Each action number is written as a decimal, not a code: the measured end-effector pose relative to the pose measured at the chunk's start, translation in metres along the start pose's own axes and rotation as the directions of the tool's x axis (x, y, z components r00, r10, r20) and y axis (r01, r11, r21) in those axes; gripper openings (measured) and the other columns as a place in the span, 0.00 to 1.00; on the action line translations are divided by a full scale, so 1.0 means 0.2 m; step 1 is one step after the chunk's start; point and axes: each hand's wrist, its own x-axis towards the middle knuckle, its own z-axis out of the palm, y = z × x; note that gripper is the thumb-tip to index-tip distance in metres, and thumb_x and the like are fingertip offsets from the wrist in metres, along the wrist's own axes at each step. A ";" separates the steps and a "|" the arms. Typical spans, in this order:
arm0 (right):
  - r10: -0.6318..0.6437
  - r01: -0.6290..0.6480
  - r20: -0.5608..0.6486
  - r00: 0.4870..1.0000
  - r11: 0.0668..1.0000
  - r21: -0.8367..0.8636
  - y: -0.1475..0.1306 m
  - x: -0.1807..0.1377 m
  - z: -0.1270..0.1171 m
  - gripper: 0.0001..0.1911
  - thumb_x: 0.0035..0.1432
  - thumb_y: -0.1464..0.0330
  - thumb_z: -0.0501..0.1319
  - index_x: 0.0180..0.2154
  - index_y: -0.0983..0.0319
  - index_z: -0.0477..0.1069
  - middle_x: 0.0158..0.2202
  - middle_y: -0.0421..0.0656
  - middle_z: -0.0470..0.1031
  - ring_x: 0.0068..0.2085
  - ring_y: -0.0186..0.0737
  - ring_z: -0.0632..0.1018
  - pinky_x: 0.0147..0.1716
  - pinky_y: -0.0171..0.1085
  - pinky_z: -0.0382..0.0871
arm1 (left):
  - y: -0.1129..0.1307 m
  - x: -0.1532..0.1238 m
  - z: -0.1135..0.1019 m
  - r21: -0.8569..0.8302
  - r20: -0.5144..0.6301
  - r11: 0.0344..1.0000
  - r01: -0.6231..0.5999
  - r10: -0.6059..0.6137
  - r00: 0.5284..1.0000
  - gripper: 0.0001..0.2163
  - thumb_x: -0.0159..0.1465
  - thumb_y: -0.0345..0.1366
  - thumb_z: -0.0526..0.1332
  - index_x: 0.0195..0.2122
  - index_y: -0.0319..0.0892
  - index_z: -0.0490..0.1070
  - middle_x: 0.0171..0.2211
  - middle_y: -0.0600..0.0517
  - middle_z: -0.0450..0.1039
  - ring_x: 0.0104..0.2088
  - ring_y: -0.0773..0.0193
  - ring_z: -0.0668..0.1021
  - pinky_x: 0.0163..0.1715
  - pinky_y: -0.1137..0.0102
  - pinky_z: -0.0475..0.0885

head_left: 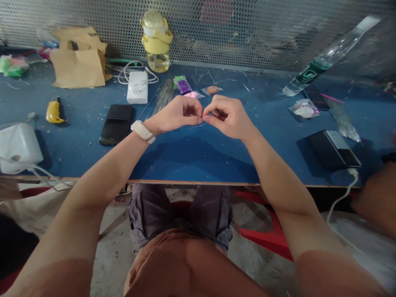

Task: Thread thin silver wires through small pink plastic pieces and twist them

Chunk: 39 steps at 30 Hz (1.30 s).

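I have both hands up over the middle of the blue surface [192, 156], the left hand [176, 115] and right hand [227, 117] curled closed with fingertips meeting, pinching a thin wire [198, 125] that curves just beneath them. Behind my hands, toward the far edge, lie a bundle of wires [163, 97] and small bead bags [185, 86], with a white charger [137, 87] and a yellow bottle [157, 41] beyond. A black phone [116, 123] lies left of my wrist, and a black power bank [334, 149] sits near the right front edge.
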 end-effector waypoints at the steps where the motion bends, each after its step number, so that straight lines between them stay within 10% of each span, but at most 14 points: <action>1: 0.003 -0.003 0.008 1.000 1.000 -0.003 0.00 0.00 0.00 0.20 0.69 0.45 0.72 0.38 0.53 0.82 0.31 0.40 0.69 0.32 0.41 0.66 0.38 0.48 0.73 | 0.00 0.00 0.00 0.005 0.021 1.000 -0.002 0.002 1.000 0.16 0.60 0.41 0.86 0.35 0.42 0.81 0.34 0.49 0.85 0.37 0.61 0.87 0.41 0.68 0.83; 15: 0.072 -0.074 -0.041 0.997 0.996 -0.051 0.04 0.01 0.04 0.16 0.72 0.50 0.70 0.40 0.54 0.83 0.32 0.40 0.71 0.33 0.42 0.69 0.41 0.47 0.70 | -0.02 0.00 0.01 0.027 -0.058 0.999 -0.030 0.031 0.998 0.14 0.64 0.40 0.84 0.37 0.43 0.81 0.34 0.49 0.84 0.38 0.60 0.87 0.46 0.62 0.84; 39: 0.192 -0.183 -0.036 0.981 0.968 0.173 0.06 0.03 0.09 0.38 0.62 0.26 0.66 0.37 0.55 0.77 0.25 0.36 0.61 0.27 0.38 0.60 0.27 0.42 0.57 | -0.04 0.00 0.02 0.110 -0.132 0.991 -0.077 0.092 0.987 0.11 0.68 0.33 0.80 0.38 0.43 0.78 0.35 0.51 0.81 0.38 0.62 0.85 0.45 0.64 0.83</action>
